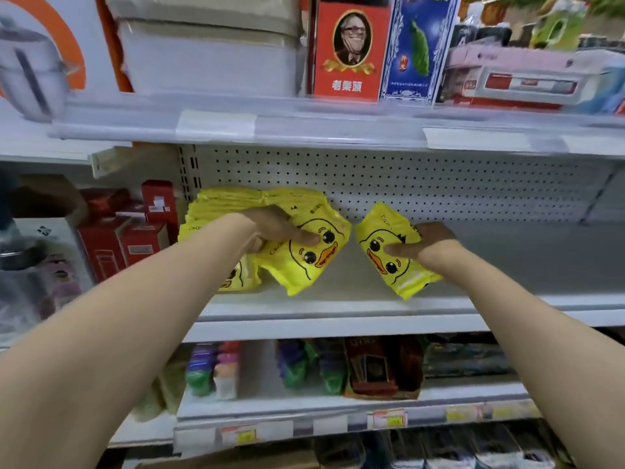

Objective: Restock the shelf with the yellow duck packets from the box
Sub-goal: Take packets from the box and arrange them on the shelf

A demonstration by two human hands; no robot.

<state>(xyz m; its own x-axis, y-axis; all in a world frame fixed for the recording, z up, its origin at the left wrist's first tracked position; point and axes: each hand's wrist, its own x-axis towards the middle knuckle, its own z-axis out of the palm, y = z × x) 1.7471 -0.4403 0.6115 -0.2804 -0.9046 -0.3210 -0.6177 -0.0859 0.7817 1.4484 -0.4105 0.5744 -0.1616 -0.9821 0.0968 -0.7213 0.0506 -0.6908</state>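
I see both arms reaching into the middle white metal shelf (507, 265), which is backed by a white perforated panel (422, 184). The left hand (277, 226) grips a yellow plastic packet printed with a duck face (314, 262); its fingers (304, 237) are curled over the top of the packet, the thumb pressed beside the duck's eye. That packet is tilted and leans against a stack of the same yellow duck packets (226, 204) piled at the left end of the shelf.

The right hand (431, 242) grasps a second yellow duck packet (389, 262), thumb across the print, also tilted. The two held packets are just beside each other with a narrow gap between. I cannot tell whether their lower corners touch the shelf.

Red cardboard boxes (135, 238) stand left of the stack. On the shelf above are a red carton with a portrait (351, 72) and a blue carton (416, 45).
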